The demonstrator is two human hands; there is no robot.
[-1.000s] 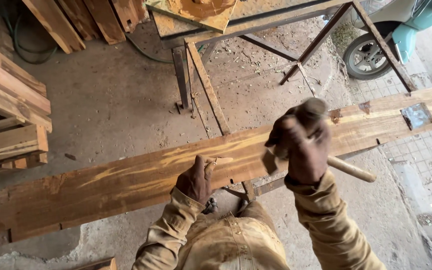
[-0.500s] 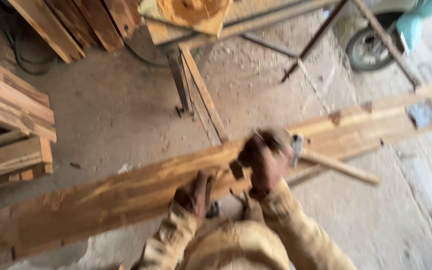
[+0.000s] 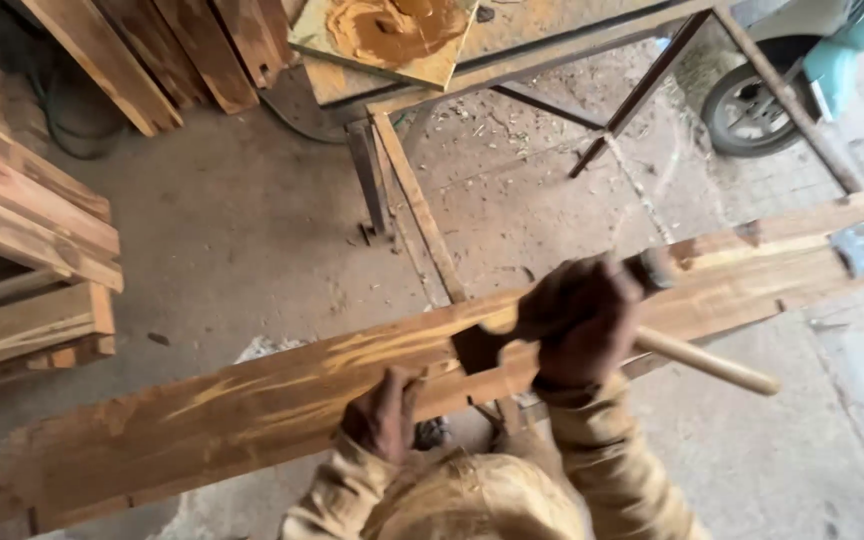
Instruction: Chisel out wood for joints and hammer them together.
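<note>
Your right hand [image 3: 580, 322] is clenched around the wooden handle of a hammer [image 3: 697, 358] above a notch in the long plank [image 3: 252, 400] lying across the metal stand [image 3: 512, 80], while your left hand [image 3: 384, 415] grips the plank's near edge, steadying it.

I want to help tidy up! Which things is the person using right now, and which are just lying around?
In use:
long wooden plank
hammer in the right hand
left hand steadying the plank

Lying about:
stacked timber
leaning boards
metal frame stand
scooter wheel
</note>
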